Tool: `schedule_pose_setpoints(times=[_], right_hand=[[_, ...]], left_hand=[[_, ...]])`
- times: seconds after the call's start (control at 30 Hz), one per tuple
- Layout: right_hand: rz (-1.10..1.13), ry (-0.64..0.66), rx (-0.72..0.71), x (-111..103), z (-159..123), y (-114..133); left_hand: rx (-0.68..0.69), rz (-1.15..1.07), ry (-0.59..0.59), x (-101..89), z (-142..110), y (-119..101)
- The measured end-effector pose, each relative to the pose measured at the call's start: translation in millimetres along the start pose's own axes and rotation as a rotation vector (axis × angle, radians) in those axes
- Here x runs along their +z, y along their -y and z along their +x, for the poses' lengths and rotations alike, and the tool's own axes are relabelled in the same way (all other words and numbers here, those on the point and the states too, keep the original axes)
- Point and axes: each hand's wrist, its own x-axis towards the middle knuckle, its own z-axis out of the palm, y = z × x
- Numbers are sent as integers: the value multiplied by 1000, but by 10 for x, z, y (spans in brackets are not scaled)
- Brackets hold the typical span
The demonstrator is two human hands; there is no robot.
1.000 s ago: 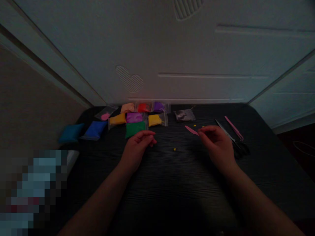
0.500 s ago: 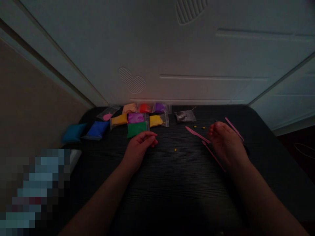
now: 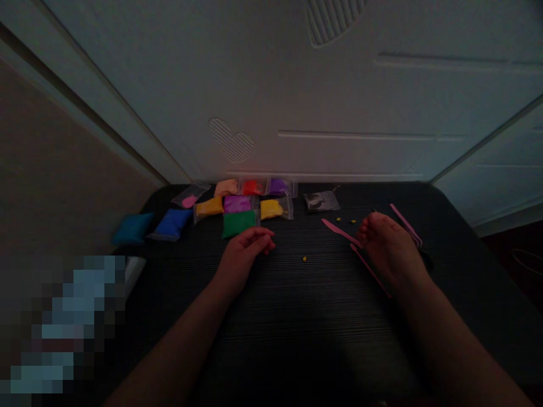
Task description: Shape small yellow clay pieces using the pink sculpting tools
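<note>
My left hand [image 3: 246, 252] is held above the dark table, fingers curled and thumb against the forefinger; anything in them is too small or hidden to see. Just behind it lies a green bag of clay [image 3: 238, 224]. On the right, my right hand [image 3: 388, 246] is turned on its side with its fingers curled in, their contents hidden. Beside its fingers are a pink knife-shaped tool [image 3: 337, 229] and a thin pink stick tool [image 3: 370, 269]. Scissors [image 3: 427, 259] are mostly covered by this hand. A small yellow piece [image 3: 304, 259] lies between the hands.
More bags stand along the back: yellow [image 3: 271, 209], purple [image 3: 278, 187], red [image 3: 253, 187], blue [image 3: 172, 223] and teal [image 3: 133, 228]. A grey-black bag [image 3: 321, 200] is right of them. Pink tweezers [image 3: 406, 224] lie far right. Two yellow bits [image 3: 353, 221] sit near the knife tool.
My right hand has moved right and turned onto its side, away from the pink knife tool's end. The thin pink stick has come into view; the scissors' blades are now covered. My left hand stays put.
</note>
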Motion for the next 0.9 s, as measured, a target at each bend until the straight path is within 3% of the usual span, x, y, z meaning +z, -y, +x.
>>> schedule_pose_setpoints(times=[0.9], right_hand=[[18, 51, 28, 7, -20, 9]], left_hand=[[8, 231, 16, 13, -6, -48]])
